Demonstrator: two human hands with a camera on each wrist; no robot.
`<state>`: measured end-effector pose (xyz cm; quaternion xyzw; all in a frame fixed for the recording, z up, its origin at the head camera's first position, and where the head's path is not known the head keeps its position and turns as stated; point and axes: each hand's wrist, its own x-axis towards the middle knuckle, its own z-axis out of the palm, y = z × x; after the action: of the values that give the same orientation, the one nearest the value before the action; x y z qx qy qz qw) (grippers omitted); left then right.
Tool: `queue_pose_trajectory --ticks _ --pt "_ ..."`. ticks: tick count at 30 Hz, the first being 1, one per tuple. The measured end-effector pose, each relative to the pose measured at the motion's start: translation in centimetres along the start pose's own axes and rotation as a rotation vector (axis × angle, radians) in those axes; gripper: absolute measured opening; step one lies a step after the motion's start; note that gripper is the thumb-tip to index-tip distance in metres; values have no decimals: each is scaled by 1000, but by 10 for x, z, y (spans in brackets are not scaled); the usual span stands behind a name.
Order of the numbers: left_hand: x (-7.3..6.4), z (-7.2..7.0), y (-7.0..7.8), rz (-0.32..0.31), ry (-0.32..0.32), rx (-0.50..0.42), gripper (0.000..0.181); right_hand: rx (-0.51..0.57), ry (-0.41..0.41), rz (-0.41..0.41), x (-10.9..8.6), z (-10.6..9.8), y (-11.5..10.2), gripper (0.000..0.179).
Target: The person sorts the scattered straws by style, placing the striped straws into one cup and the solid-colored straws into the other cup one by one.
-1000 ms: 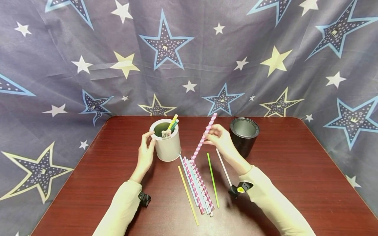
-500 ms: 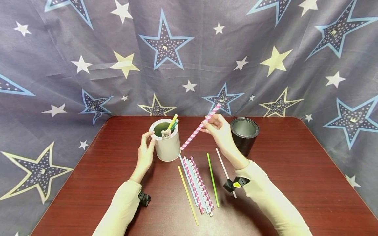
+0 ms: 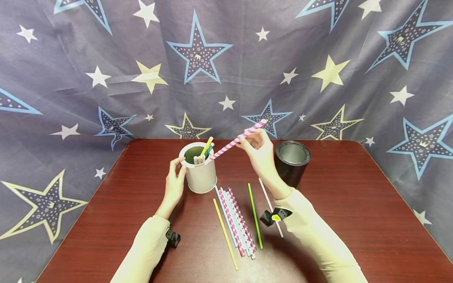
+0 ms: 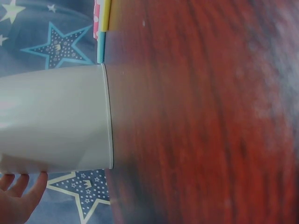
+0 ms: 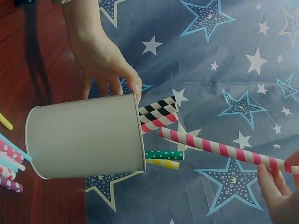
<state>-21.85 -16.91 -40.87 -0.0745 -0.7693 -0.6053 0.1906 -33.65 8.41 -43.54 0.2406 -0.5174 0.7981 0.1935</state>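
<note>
A white cylindrical container (image 3: pixel 201 179) stands upright at the table's back left. My left hand (image 3: pixel 174 185) holds its left side, fingertips on the wall and at the rim. My right hand (image 3: pixel 260 151) pinches a pink-and-white striped paper straw (image 3: pixel 237 140) near its upper part. The straw slants down leftward; in the right wrist view its free end is just outside the container's mouth. Several straws stick out of the container: a yellow straw (image 5: pixel 163 163), a green dotted straw (image 5: pixel 164 155), black-and-white checked straws (image 5: pixel 159 111) and a pink straw (image 5: pixel 160 122).
Several dotted and pale blue straws (image 3: pixel 238 224) lie bunched mid-table. A yellow straw (image 3: pixel 225 234) lies left of them, with a green straw (image 3: pixel 255 216) and a pale pink straw (image 3: pixel 266 194) to the right. A black cylindrical container (image 3: pixel 291 167) stands behind my right forearm.
My right hand has lifted the striped straw off the bunch and up to the left. Its lower end has moved to the white container's rim. The left hand has stayed in place.
</note>
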Motion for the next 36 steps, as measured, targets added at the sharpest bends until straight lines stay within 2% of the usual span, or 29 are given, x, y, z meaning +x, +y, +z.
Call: queue_pose_trajectory --ticks 1,3,4,5,6,8,10,12,15,19,26,36 --pt "0 0 0 1 1 -1 28 -4 16 9 -1 8 -11 36" --pt "0 0 0 3 1 -3 28 -5 1 -26 -5 25 -37 34" --pt "0 0 0 6 2 -6 28 -20 10 -11 -8 36 -53 32" --pt "0 0 -1 7 3 -8 28 -13 6 -22 -10 43 -63 31" --pt "0 1 -1 7 3 -9 28 -11 3 -30 -8 44 -60 32" --pt "0 1 -1 7 4 -10 28 -22 -9 -58 -12 59 -80 28" --pt "0 1 -1 8 4 -11 28 -58 8 -34 -17 76 -105 27" --pt "0 2 -1 8 4 -12 28 -80 22 -19 -21 89 -120 24" --pt "0 2 -1 8 6 -10 28 -113 37 22 -23 98 -124 20" --pt "0 2 -1 2 9 -3 29 -185 33 73 -22 104 -121 19" --pt "0 -1 -1 -10 14 1 29 -280 -72 116 -21 112 -107 21" --pt "0 1 -2 5 5 -3 28 -381 -137 173 -29 101 -100 26"
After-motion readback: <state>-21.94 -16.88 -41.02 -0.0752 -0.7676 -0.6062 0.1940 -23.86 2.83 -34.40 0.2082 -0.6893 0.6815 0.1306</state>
